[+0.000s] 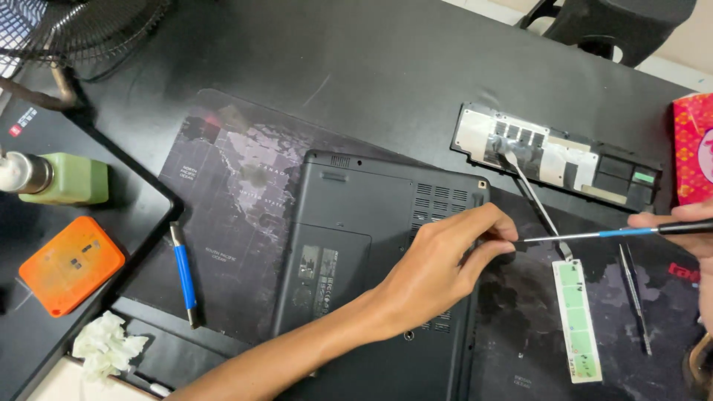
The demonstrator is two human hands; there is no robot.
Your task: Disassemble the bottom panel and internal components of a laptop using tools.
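Pinched between thumb and fingers, the left hand (438,260) meets the tip of a slim blue-banded screwdriver (594,234) over the right edge of an upturned black laptop (349,245) — the right hand (687,223) grips the tool's dark handle at the frame's right edge. Nearby lie a green memory strip (578,319), tweezers (633,286) and, farther off, a detached cover panel (557,156). Left, on the map-printed mat (223,186), rests a blue-handled driver (183,273).

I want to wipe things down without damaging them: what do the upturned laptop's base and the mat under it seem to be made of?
The black upturned laptop base looks like matte moulded plastic: dull sheen, moulded vent slots. The dark world-map desk mat looks like soft cloth-topped rubber, lying flat with a printed surface, though the look leaves that open.
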